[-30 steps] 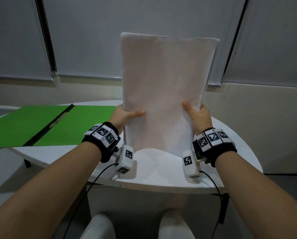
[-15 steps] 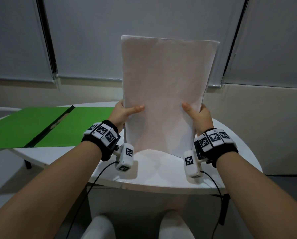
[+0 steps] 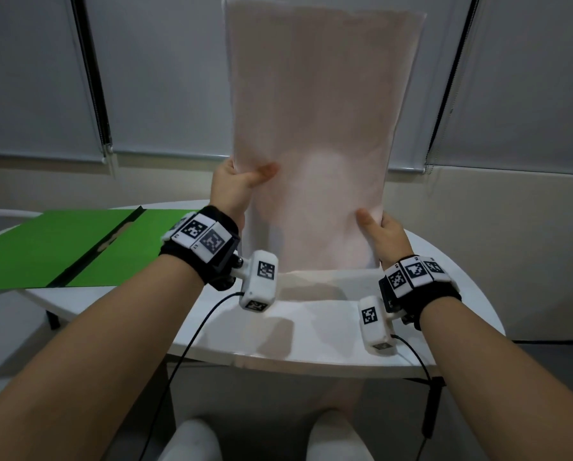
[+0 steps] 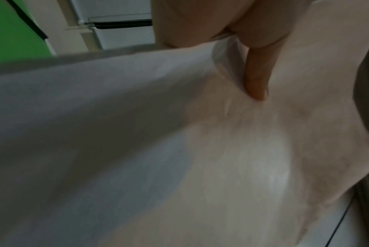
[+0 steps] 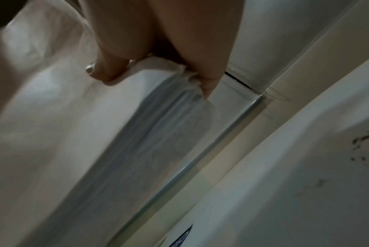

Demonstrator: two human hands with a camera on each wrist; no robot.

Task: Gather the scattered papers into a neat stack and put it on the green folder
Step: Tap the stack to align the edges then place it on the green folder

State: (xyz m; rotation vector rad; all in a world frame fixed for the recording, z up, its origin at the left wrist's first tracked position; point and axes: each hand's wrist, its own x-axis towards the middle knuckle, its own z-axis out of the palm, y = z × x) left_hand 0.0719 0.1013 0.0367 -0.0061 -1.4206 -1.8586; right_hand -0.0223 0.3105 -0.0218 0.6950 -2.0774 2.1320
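The left hand (image 3: 233, 184) has slid higher up the tall white paper stack's (image 3: 315, 134) edge; the right hand (image 3: 383, 232) pinches it low. Both grasp it upright, lifted off the white round desk (image 3: 311, 327); the open green folder (image 3: 45, 247) waits leftward, so squaring seems finished.

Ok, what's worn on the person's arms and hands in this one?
Both forearms are bare, no sleeves. The left hand and right hand are ungloved. Each wrist carries a black band topped with white blocks bearing black square markers, plus a white boxy camera unit with similar markers and a thin black cable.
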